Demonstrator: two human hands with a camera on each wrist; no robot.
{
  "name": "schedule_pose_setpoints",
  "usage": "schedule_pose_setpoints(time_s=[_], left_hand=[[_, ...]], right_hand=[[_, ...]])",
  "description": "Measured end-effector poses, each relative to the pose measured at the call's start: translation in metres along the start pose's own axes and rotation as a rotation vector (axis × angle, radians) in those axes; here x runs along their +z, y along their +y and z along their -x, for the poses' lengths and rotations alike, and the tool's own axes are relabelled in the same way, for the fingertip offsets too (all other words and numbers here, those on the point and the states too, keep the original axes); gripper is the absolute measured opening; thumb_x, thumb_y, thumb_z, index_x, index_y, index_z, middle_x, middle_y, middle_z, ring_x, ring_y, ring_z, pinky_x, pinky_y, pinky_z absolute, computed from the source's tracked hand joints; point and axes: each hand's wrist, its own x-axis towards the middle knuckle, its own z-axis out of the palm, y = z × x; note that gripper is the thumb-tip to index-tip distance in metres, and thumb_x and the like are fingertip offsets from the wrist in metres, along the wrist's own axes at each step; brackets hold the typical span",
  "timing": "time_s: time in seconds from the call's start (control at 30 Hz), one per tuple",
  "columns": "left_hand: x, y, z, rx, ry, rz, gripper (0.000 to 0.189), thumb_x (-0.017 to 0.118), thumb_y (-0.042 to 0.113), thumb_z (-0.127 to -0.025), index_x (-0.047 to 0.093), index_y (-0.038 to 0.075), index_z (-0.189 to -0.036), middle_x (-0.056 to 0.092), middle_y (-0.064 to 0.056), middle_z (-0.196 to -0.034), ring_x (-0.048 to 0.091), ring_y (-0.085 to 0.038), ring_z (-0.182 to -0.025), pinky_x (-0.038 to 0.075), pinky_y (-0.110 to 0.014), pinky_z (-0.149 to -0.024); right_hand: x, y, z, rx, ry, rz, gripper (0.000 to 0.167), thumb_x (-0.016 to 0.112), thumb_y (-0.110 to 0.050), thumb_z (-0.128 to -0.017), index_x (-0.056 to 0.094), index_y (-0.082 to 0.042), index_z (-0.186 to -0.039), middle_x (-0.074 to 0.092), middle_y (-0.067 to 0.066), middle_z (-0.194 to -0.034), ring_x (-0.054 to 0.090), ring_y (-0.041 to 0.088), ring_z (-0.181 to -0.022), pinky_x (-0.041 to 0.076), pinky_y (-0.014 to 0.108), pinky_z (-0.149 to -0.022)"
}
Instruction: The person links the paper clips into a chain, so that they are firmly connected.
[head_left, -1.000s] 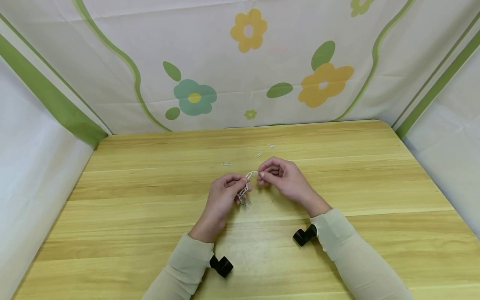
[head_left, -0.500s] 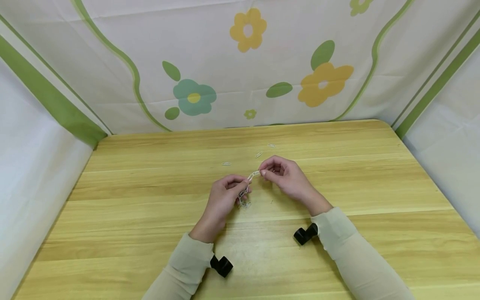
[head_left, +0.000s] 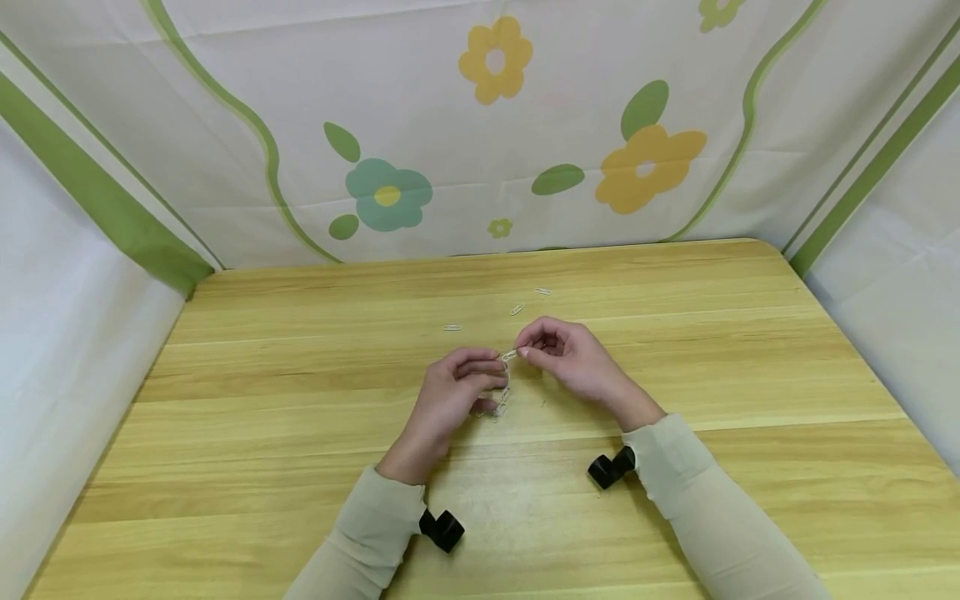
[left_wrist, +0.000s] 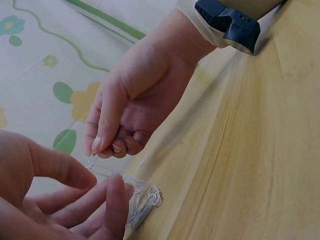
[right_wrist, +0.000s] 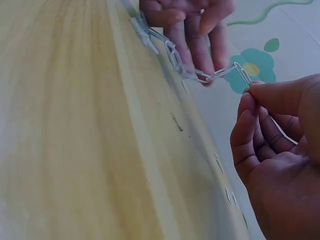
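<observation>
A chain of linked white paper clips stretches between the two hands above the table. My right hand pinches the clip at one end of it between thumb and forefinger. The left hand is spread just beside, thumb apart from the fingers, and the chain runs along its fingertips without a visible pinch. Toward the other end, several clips hang bunched below the left fingers. Part of the chain is hidden behind those fingers in the left wrist view.
Three loose paper clips lie on the wooden table beyond the hands: one on the left, one nearer the middle and one farther back. A flowered cloth hangs behind the table.
The left thumb has come away from the chain, which now hangs along the left fingertips. My right hand dips slightly, still pinching the end clip.
</observation>
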Motion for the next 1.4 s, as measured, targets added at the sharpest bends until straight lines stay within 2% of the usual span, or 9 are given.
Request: schedule_pose_setpoints(time_s=[0.2, 0.4, 0.5, 0.6, 0.67, 0.77, 1.03, 1.27, 1.4], left_hand=[[0.0, -0.002, -0.001, 0.018, -0.034, -0.076, 0.024, 0.069, 0.015, -0.106, 0.073, 0.006, -0.127, 0.078, -0.011, -0.108, 0.072, -0.017, -0.085, 0.058, -0.029, -0.065], [-0.001, -0.002, -0.001, 0.022, -0.018, -0.111, 0.018, 0.067, 0.015, -0.107, 0.075, 0.001, -0.115, 0.075, -0.006, -0.089, 0.068, -0.015, -0.075, 0.053, -0.027, -0.063], [-0.001, 0.0, 0.0, 0.014, 0.002, -0.095, 0.018, 0.067, 0.015, -0.107, 0.074, 0.001, -0.116, 0.076, -0.007, -0.089, 0.069, -0.015, -0.075, 0.052, -0.026, -0.064], [-0.003, 0.002, 0.0, 0.016, 0.037, -0.063, 0.018, 0.066, 0.014, -0.107, 0.073, 0.001, -0.117, 0.076, -0.007, -0.091, 0.069, -0.015, -0.076, 0.052, -0.026, -0.065], [-0.006, 0.004, 0.0, 0.02, 0.064, -0.028, 0.017, 0.066, 0.014, -0.107, 0.072, 0.001, -0.117, 0.075, -0.006, -0.092, 0.068, -0.014, -0.077, 0.052, -0.025, -0.066], [-0.01, 0.009, 0.0, 0.049, 0.114, 0.034, 0.016, 0.066, 0.013, -0.107, 0.072, 0.002, -0.117, 0.074, -0.005, -0.093, 0.065, -0.014, -0.08, 0.05, -0.025, -0.068], [-0.037, 0.032, 0.005, 0.17, 0.335, 0.178, 0.014, 0.066, 0.016, -0.108, 0.071, 0.005, -0.115, 0.072, 0.004, -0.091, 0.069, -0.016, -0.093, 0.053, -0.034, -0.09], [-0.066, 0.052, 0.016, 0.3, 0.503, 0.238, 0.013, 0.061, 0.016, -0.111, 0.066, 0.006, -0.115, 0.069, 0.005, -0.089, 0.071, -0.01, -0.084, 0.056, -0.021, -0.07], [-0.072, 0.054, 0.017, 0.294, 0.548, 0.208, 0.012, 0.062, 0.017, -0.11, 0.066, 0.007, -0.113, 0.068, 0.006, -0.087, 0.072, -0.01, -0.082, 0.056, -0.02, -0.065]], right_hand=[[0.004, 0.001, 0.0, -0.026, -0.047, 0.024, 0.009, 0.071, -0.01, -0.103, 0.074, -0.009, -0.111, 0.073, 0.011, -0.106, 0.066, 0.024, -0.095, 0.056, 0.027, -0.081], [0.002, 0.0, -0.003, -0.04, -0.05, 0.029, 0.01, 0.072, -0.011, -0.103, 0.075, -0.008, -0.112, 0.074, 0.01, -0.108, 0.067, 0.023, -0.097, 0.058, 0.027, -0.083], [-0.007, 0.0, -0.005, -0.005, 0.02, 0.053, 0.013, 0.073, -0.013, -0.102, 0.076, -0.009, -0.114, 0.075, 0.01, -0.109, 0.068, 0.024, -0.095, 0.059, 0.028, -0.08], [-0.02, 0.003, -0.008, 0.063, 0.152, 0.11, 0.015, 0.071, -0.015, -0.103, 0.076, -0.009, -0.117, 0.075, 0.01, -0.11, 0.067, 0.024, -0.095, 0.057, 0.029, -0.08], [-0.027, 0.006, -0.009, 0.114, 0.221, 0.171, 0.017, 0.069, -0.016, -0.104, 0.075, -0.009, -0.118, 0.074, 0.01, -0.11, 0.066, 0.024, -0.096, 0.055, 0.03, -0.082], [-0.035, 0.011, -0.011, 0.168, 0.261, 0.262, 0.019, 0.067, -0.017, -0.104, 0.073, -0.008, -0.12, 0.072, 0.012, -0.113, 0.065, 0.024, -0.1, 0.053, 0.033, -0.088], [-0.035, 0.013, -0.021, 0.226, 0.232, 0.401, 0.022, 0.074, -0.027, -0.101, 0.074, -0.009, -0.113, 0.073, 0.009, -0.106, 0.066, 0.024, -0.093, 0.051, 0.035, -0.084], [-0.029, 0.006, -0.025, 0.215, 0.19, 0.518, 0.014, 0.073, -0.022, -0.103, 0.074, -0.008, -0.102, 0.069, 0.006, -0.092, 0.061, 0.022, -0.083, 0.048, 0.035, -0.08], [-0.029, 0.004, -0.021, 0.204, 0.166, 0.53, 0.012, 0.071, -0.022, -0.104, 0.072, -0.009, -0.103, 0.068, 0.006, -0.093, 0.06, 0.022, -0.083, 0.047, 0.035, -0.079]])
